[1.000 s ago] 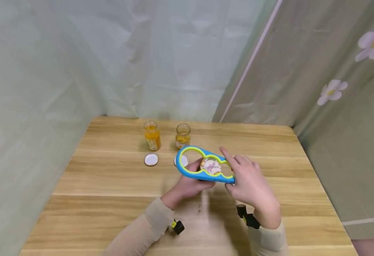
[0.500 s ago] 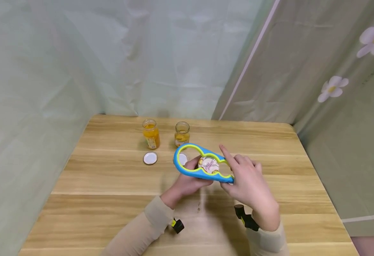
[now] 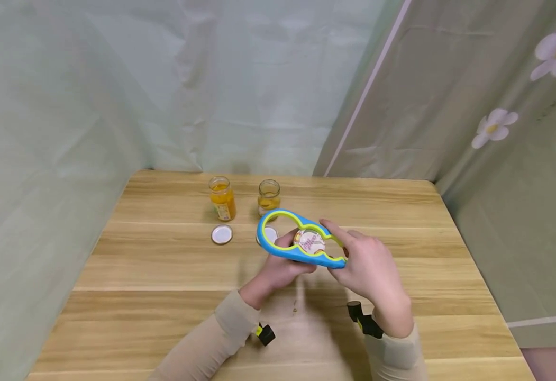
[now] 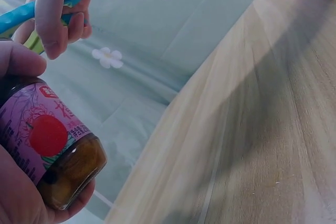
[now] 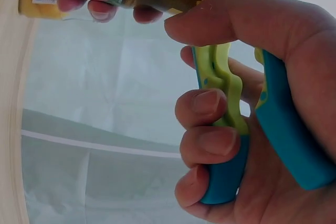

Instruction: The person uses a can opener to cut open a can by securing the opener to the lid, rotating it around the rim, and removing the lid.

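Observation:
My left hand (image 3: 278,272) grips a glass jar (image 4: 79,169) with a pink label and a red fruit printed on it. The jar is held up above the table, brownish pieces showing through its glass. A blue and lime-green jar opener (image 3: 287,253) lies across its top, and the printed white lid (image 3: 311,242) shows through the opener's middle opening. With my right hand (image 3: 370,272) I hold the opener's narrow end; in the right wrist view, fingers (image 5: 210,142) curl round one arm and the thumb lies across the top. In the head view, most of the jar's body is hidden.
At the back of the wooden table (image 3: 163,264) stand two lidless jars: one with orange contents (image 3: 222,203), the other half-filled with yellowish contents (image 3: 269,201). A white lid (image 3: 222,234) lies before the first; another lid (image 3: 271,234) is partly behind the opener. Curtains surround the table.
The head view has shifted slightly. My right index finger, held out straight earlier, now bends in closer along the opener's edge. Jar and opener stay together in nearly the same place.

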The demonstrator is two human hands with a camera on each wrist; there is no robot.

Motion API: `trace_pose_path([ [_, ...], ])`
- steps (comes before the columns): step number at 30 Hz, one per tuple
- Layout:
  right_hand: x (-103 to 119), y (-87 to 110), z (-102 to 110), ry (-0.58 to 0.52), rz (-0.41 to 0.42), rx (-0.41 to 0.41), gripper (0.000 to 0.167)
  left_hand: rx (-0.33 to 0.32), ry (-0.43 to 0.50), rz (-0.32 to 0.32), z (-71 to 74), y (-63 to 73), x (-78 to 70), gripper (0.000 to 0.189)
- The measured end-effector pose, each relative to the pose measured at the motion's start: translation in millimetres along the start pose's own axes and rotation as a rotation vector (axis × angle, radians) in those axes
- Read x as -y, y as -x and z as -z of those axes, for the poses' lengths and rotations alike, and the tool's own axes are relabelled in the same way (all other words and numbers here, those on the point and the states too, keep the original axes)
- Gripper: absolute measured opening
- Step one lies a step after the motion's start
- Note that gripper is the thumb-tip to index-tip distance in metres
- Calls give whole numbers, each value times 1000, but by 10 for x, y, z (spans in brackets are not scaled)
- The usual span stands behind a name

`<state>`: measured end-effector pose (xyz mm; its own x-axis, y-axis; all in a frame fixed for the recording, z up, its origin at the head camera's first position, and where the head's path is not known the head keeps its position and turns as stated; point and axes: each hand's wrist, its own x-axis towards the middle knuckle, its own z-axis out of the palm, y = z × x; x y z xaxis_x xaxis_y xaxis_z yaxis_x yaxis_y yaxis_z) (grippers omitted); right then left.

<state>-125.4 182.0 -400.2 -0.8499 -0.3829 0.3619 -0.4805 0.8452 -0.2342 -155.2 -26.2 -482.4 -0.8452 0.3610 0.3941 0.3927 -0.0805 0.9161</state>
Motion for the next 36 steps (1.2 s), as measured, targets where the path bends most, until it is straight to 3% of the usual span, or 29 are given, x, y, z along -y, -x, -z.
trace_pose_path([
  [8,5,-3,24,11,1,-33,77,13,-3,-16,6,-5,-18,64],
  [22,9,16,49,-4,-11,-13,76,59,-14,55,40,5,-31,69],
  [36,-22,45,67,-15,-8,-18,76,118,-16,76,58,11,-35,71],
])
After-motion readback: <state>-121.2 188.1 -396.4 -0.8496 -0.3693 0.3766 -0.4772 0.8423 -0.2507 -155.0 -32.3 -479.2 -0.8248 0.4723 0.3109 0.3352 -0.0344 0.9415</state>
